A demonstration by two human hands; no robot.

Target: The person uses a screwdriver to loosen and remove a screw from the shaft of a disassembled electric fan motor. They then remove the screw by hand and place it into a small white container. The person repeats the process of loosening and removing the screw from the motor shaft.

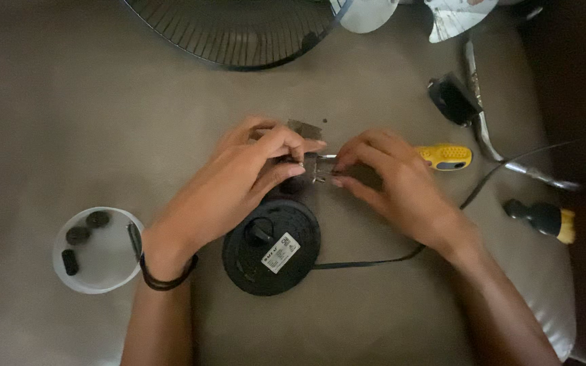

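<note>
Two hands meet on one small metal part, above the round black motor housing. My left hand pinches it from the left. My right hand grips a yellow-handled screwdriver, lying left-right, tip at the part.

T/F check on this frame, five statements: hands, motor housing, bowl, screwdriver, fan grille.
1. Both hands pinch one small metal part between them. True: the left hand and the right hand meet at the small metal part.
2. The round black housing lies in front of the hands, with a white label on it. True.
3. The white bowl holds nothing. False: it holds a few small dark parts.
4. The right hand grips the yellow-handled screwdriver. False: it lies on the surface behind that hand.
5. The wire fan grille covers the housing. False: it lies apart, at the top edge.
</note>
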